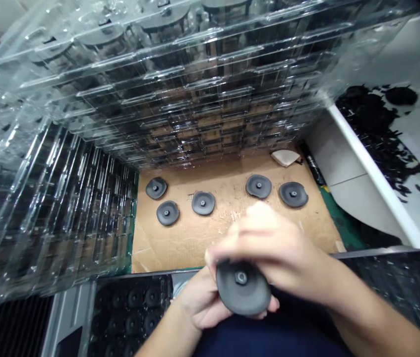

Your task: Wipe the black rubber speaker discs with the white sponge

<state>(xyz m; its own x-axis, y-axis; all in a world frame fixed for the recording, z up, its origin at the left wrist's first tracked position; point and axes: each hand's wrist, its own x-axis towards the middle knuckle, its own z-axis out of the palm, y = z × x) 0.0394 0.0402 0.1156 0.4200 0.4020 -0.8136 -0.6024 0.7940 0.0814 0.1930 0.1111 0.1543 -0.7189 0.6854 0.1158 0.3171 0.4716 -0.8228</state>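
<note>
A round dark grey disc [245,300] with a small hexagonal boss in its middle is held close to my body. My left hand [208,302] cups it from below, fingertips showing past its lower right edge. Over its upper edge lies my right hand [265,243], fingers curled together and slightly blurred; what its fingertips pinch is hidden. Similar discs lie on the cardboard sheet [180,248] beyond my hands: one disc [259,186] and another [293,194] to the right, a notched one [203,203] in the middle, and two more [167,212] at the left.
Tall stacks of clear plastic trays [195,89] rise behind and at the left of the cardboard. A white bin [377,168] on the right holds small black pieces [373,114]. A pale wedge-shaped piece [286,157] lies at the back. A black tray [128,312] with discs sits front left.
</note>
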